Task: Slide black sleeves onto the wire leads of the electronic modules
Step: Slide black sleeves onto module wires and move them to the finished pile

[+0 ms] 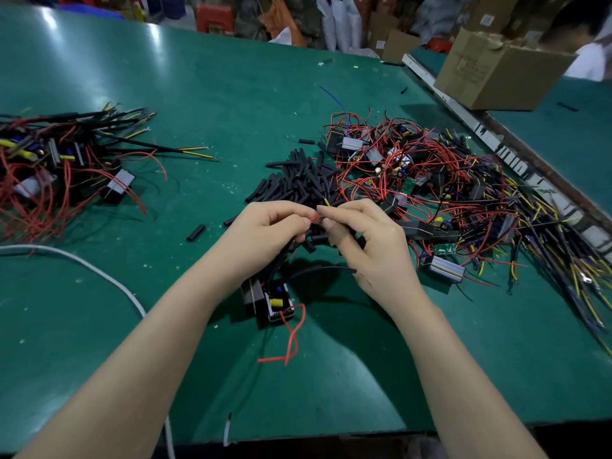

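Observation:
An electronic module (270,301) hangs just above the green table under my hands, with a red lead (291,339) curling toward me. My left hand (265,230) pinches a red wire lead between thumb and fingers. My right hand (364,236) pinches the yellow wire tip (327,202) right beside it and holds a black sleeve (319,240) under its thumb. A long black sleeved lead (318,271) runs from the module below my right palm. A pile of loose black sleeves (298,182) lies just beyond my hands.
A tangle of modules with red and yellow wires (430,180) spreads at the right. Another heap of modules with sleeved leads (59,160) sits at the left. A white cable (99,273) crosses the near left. A cardboard box (496,71) stands at the back right beyond the table's edge rail (496,144).

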